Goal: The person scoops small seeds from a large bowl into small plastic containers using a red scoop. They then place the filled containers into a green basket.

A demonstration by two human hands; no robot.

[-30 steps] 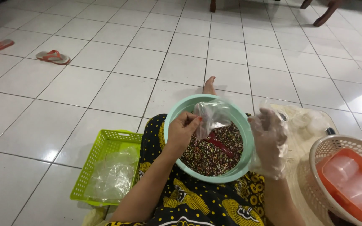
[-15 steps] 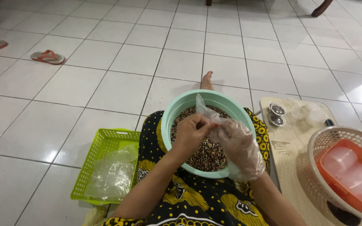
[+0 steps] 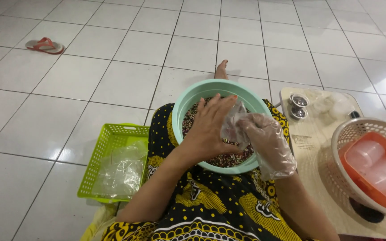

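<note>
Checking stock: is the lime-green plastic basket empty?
No. The lime-green plastic basket holds a pile of clear plastic bags.

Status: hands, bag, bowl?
Left hand bare, flat over teal bowl of sprinkles, touching clear bag. Gloved right hand grips bag. Nothing in the way.

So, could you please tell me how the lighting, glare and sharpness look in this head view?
Head view: even, soft indoor light; pale sheen on the floor tiles at top right; clear bags in the green basket glint; left hand and gloved right hand over the bowl are fairly sharp, the bag between them hazy; tile lines bow slightly.
</note>
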